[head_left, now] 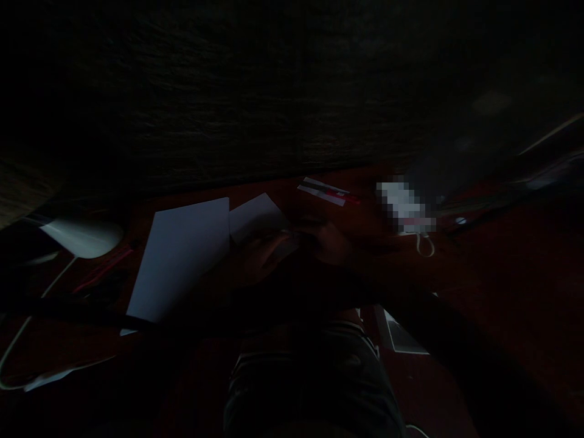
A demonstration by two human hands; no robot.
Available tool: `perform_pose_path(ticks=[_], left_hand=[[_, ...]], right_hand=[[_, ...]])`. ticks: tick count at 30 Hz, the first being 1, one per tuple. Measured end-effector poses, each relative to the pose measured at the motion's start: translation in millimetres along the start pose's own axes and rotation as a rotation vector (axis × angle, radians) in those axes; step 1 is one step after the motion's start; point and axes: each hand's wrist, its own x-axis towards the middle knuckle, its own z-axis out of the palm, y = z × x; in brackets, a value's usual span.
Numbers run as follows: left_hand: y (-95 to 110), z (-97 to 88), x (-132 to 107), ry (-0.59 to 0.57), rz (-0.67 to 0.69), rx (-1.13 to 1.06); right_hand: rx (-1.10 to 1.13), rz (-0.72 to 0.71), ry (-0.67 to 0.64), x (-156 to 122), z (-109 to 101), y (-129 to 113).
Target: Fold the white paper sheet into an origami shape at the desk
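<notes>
The picture is very dark. My left hand [258, 258] and my right hand [333, 243] meet near the middle of a dark reddish table [502, 274]. Both rest on a small white sheet of paper [255, 216] that lies folded or angled there. The fingers of both hands look curled onto the paper's near edge, but the dimness hides the details. A larger white sheet [182, 255] lies flat just left of my left hand.
A white and red card or pack [326, 191] lies beyond the hands. A blurred white item with a looped cord [408, 213] sits to the right. At far left are a white rounded object [84, 237] and a white cable [27, 328]. More paper [401, 334] lies near my body.
</notes>
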Motion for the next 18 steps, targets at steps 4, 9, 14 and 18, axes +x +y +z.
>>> perform_pose_path(ticks=[4, 9, 14, 18], left_hand=[[3.2, 4.4, -0.7, 0.025, 0.010, 0.076], [3.9, 10.5, -2.7, 0.042, 0.062, 0.061], [5.2, 6.7, -2.8, -0.036, 0.130, 0.082], [10.3, 1.6, -2.1, -0.056, 0.144, 0.115]], right_hand=[[-0.004, 0.061, -0.023, 1.0, -2.6, -2.5], [-0.004, 0.094, -0.043, 0.1, -2.8, -1.6], [-0.002, 0.097, -0.048, -0.2, -1.1, 0.9], [-0.005, 0.078, -0.058, 0.8, -1.7, 1.2]])
